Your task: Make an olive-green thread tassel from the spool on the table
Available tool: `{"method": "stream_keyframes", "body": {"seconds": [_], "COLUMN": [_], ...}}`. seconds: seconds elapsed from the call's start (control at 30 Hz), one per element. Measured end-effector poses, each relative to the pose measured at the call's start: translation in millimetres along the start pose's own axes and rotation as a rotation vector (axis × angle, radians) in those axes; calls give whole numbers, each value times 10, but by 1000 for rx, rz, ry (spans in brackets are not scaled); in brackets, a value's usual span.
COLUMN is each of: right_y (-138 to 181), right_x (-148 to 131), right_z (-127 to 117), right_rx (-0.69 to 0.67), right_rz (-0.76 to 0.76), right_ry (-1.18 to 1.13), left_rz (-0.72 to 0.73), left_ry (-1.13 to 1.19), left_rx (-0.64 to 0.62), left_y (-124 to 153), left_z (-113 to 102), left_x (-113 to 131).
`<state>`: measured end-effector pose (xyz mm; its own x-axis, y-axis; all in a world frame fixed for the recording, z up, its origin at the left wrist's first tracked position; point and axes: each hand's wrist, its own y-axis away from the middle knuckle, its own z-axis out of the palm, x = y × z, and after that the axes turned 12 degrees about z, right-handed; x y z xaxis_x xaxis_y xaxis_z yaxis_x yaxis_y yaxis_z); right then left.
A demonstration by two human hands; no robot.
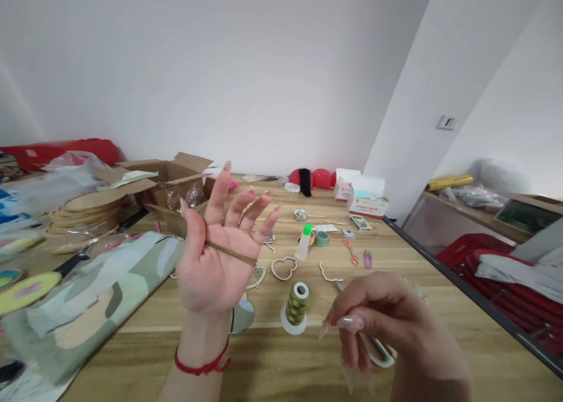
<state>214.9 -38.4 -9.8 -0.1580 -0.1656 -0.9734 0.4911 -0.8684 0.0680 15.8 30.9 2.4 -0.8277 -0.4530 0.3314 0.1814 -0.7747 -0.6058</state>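
Note:
My left hand is raised palm toward me, fingers spread, with olive-green thread wound in a band across the palm below the fingers. A red cord bracelet circles that wrist. My right hand is lower right, fingers pinched together, apparently on the fine thread end, which is too thin to make out; a whitish tool handle shows under the fingers. A spool of olive-green thread stands upright on the wooden table between the hands.
A roll of patterned fabric lies at left. Wooden cut-out shapes, a glue bottle, small scissors, open cardboard boxes, stacked wooden hoops and a sticky-note box are spread over the table. Red crates stand at right.

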Motion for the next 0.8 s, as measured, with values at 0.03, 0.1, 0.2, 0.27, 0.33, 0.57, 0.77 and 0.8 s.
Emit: {"method": "stream_keyframes", "body": {"seconds": [0.03, 0.1, 0.2, 0.27, 0.33, 0.57, 0.77, 0.8], "right_y": [-1, -3, 5, 14, 16, -69, -196, -221], "right_x": [3, 12, 25, 28, 29, 77, 85, 80], "right_z": [7, 24, 52, 65, 67, 33, -28, -40], "right_rx": [-2, -8, -12, -5, 7, 91, 193, 218], "right_rz": [0, -5, -20, -23, -30, 1, -37, -44], "right_ry": [-6, -12, -5, 12, 26, 87, 191, 204], "left_rz": [-6, -16, -27, -33, -44, -197, -720, -777], "left_ry": [5, -1, -9, -10, -27, -551, -917, -878], "left_rx": [-5, -17, -47, -73, -116, -473, -871, -949], "left_y": [3, 12, 24, 26, 24, 93, 176, 181], "left_z": [-1, -3, -3, -4, -11, -62, -128, -134], "left_x": [-2, -3, 1, 1, -5, -48, -91, -106]}}
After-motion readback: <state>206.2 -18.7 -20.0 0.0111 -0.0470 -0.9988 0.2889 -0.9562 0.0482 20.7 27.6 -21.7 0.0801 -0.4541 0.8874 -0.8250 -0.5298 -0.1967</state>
